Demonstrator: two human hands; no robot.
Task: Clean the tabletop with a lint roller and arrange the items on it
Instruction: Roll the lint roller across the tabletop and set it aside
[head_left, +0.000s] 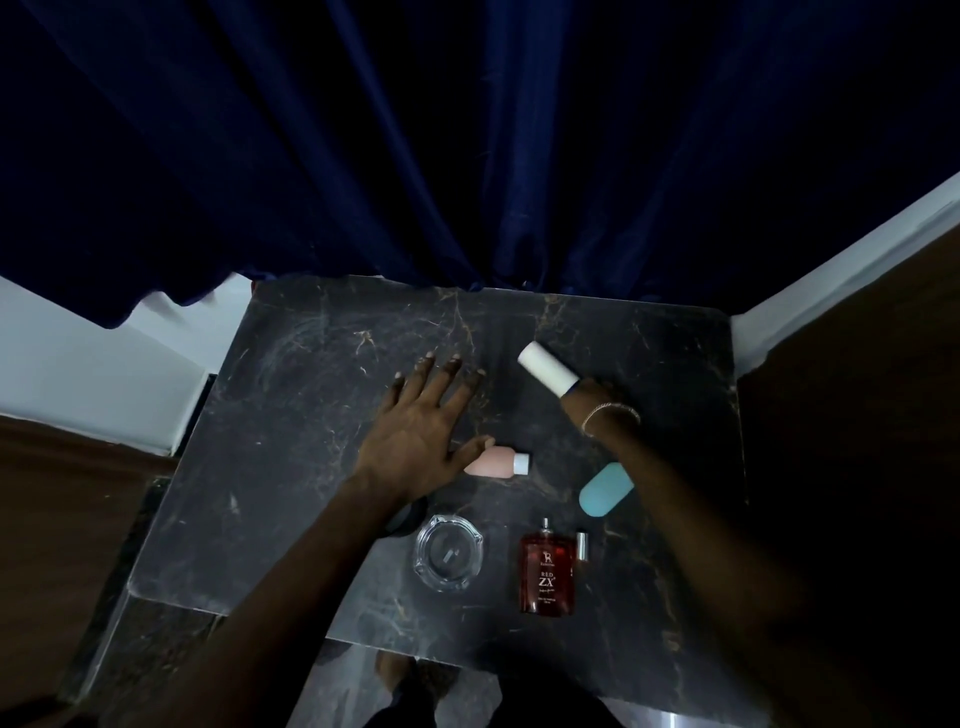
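My right hand (597, 402) grips the handle of a lint roller (548, 369), whose white roll lies against the dark marble tabletop (291, 415) at the right of centre. My left hand (421, 436) rests flat on the tabletop with fingers spread, and its thumb touches a small pink bottle (493, 461) with a white cap, lying on its side. A light blue oval case (605, 491) lies partly under my right forearm. Near the front edge a red perfume bottle (547, 571) lies flat beside a glass ashtray (449, 553).
A small silver cap or vial (582, 546) lies to the right of the perfume bottle. A dark round object (408, 514) peeks out under my left forearm. A dark blue curtain (467, 145) hangs behind the table. White walls flank both sides.
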